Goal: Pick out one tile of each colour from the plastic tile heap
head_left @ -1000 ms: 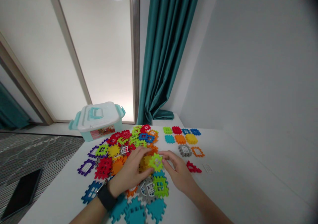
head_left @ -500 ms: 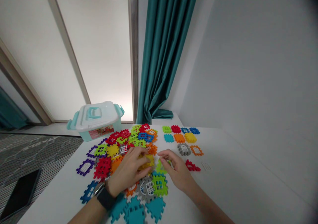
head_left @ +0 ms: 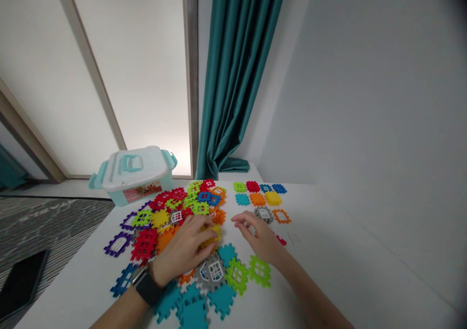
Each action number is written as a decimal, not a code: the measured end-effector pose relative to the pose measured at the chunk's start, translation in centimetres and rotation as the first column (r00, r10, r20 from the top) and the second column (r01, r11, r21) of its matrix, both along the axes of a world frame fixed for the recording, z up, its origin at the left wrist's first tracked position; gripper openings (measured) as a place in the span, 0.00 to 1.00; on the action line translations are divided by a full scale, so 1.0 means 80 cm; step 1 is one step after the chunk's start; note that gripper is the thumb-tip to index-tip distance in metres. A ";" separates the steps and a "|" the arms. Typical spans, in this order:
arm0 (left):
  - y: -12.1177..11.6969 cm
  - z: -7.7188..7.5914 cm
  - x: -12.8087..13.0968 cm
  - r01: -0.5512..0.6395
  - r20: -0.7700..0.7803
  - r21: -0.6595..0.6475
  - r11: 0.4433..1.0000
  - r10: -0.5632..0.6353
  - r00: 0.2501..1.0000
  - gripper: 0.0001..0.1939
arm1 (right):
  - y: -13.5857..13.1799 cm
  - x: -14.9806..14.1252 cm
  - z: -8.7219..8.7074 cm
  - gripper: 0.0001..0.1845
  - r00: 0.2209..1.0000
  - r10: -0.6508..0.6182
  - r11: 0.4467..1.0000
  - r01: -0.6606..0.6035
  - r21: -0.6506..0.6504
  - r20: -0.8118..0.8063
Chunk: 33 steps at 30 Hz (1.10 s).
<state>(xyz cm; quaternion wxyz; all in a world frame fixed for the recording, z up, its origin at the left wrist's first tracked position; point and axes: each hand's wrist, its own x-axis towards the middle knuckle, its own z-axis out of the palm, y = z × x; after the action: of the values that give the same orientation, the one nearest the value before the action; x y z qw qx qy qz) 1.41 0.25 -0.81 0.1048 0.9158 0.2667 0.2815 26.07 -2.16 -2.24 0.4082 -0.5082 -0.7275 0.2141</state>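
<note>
My left hand (head_left: 186, 241), with a dark watch at the wrist, curls its fingers over yellow notched plastic building pieces (head_left: 214, 235) in the middle of the pile; the hand partly covers them. To the right, my right hand (head_left: 258, 236) hovers with fingers bent and thumb apart, nothing between them. Below it a lime green window piece (head_left: 260, 271) lies flat beside another lime green piece (head_left: 237, 274). A grey piece with a white window insert (head_left: 210, 273) and teal pieces (head_left: 222, 300) lie nearer to me. My right hand partly hides a red piece (head_left: 280, 240).
Sorted square pieces stand in rows at the back right, among them an orange square (head_left: 257, 199) and an orange frame (head_left: 281, 216). A white window insert (head_left: 295, 238) lies near them. At the back left is a lidded box (head_left: 142, 173). A teal curtain (head_left: 237, 76) hangs behind.
My right hand let go of the lime green piece, which now lies on the table to the right of the pile. My left hand stays at the yellow pieces. The view shifted slightly.
</note>
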 end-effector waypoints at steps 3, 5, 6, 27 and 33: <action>-0.004 0.000 0.003 0.042 -0.027 -0.007 0.999 -0.042 0.999 0.08 | -0.002 0.017 0.007 0.09 0.991 0.025 0.996 -0.036 0.076 0.134; -0.006 -0.002 0.006 0.064 -0.038 -0.008 0.998 -0.064 0.997 0.09 | -0.008 0.022 0.008 0.08 0.975 0.042 0.993 -0.065 0.100 0.220; -0.007 -0.003 0.006 0.069 -0.040 -0.007 0.998 -0.069 0.997 0.09 | -0.012 0.023 0.008 0.07 0.965 0.042 0.992 -0.071 0.106 0.260; -0.009 -0.005 0.010 0.106 -0.094 -0.010 0.994 -0.107 0.990 0.11 | -0.116 0.055 -0.039 0.27 0.909 -0.100 0.994 0.105 0.011 0.405; -0.009 -0.005 0.009 0.084 -0.048 -0.038 0.996 -0.086 0.995 0.10 | -0.104 0.051 -0.029 0.28 0.902 -0.102 0.995 0.101 0.026 0.419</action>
<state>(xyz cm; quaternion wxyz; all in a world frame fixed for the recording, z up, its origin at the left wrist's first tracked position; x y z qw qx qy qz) 2.16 -0.46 -1.22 0.1263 0.9310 0.2349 0.2490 30.14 -10.49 -4.55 0.2539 -0.5787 -0.7712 0.0770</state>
